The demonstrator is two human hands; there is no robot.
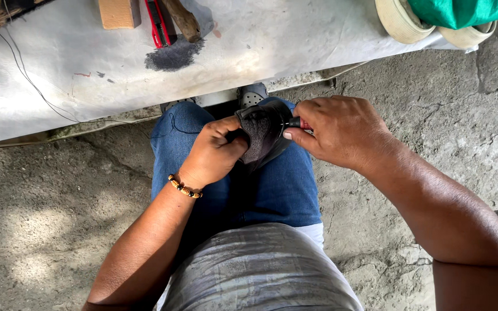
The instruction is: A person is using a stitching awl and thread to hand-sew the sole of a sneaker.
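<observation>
**Hands work a dark shoe piece over the knees**

A seated person's left hand (pixel 211 152) is clenched around a dark shoe piece (pixel 262 133) resting on the blue-jeaned lap (pixel 272 190). The right hand (pixel 341 135), at 3 o'clock of it, pinches a small red-handled tool (pixel 298 122) against its edge. At 12 o'clock, a white-covered table (pixel 87 63) carries a wooden block (pixel 119 12) and red cutter (pixel 158 24).
</observation>
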